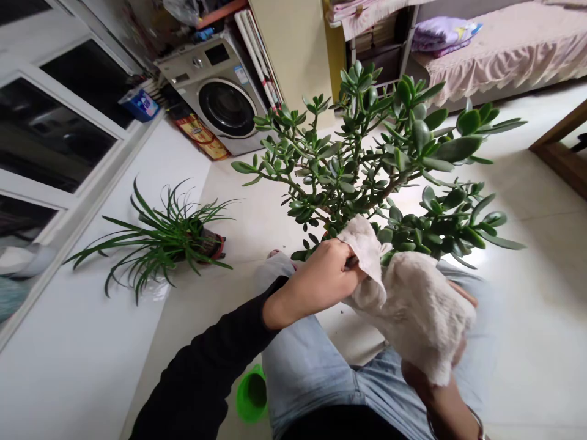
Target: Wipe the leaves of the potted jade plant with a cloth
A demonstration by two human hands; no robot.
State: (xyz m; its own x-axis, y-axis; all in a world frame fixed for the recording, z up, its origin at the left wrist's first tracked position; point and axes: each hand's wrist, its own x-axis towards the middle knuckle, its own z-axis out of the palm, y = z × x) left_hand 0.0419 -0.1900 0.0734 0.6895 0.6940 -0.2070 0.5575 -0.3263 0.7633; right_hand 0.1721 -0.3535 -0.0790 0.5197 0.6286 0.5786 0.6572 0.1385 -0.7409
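Observation:
A jade plant [367, 159] with thick green leaves stands right in front of me on the pale floor, its pot hidden behind my hands. My left hand [321, 278] is closed in a pinch on one corner of a fluffy cream cloth [408, 299], close under the plant's lower leaves. My right hand [452, 342] is almost wholly covered by the same cloth; only fingertips and the wrist show, and it holds the cloth from beneath. My knees in light jeans lie below the hands.
A spider plant [169, 241] in a dark pot stands on the floor at left by a white windowsill. A green cup [251, 394] sits by my leg. A washing machine [220, 91] stands behind, a bed [504, 43] at far right, a wooden frame [559, 146] at right.

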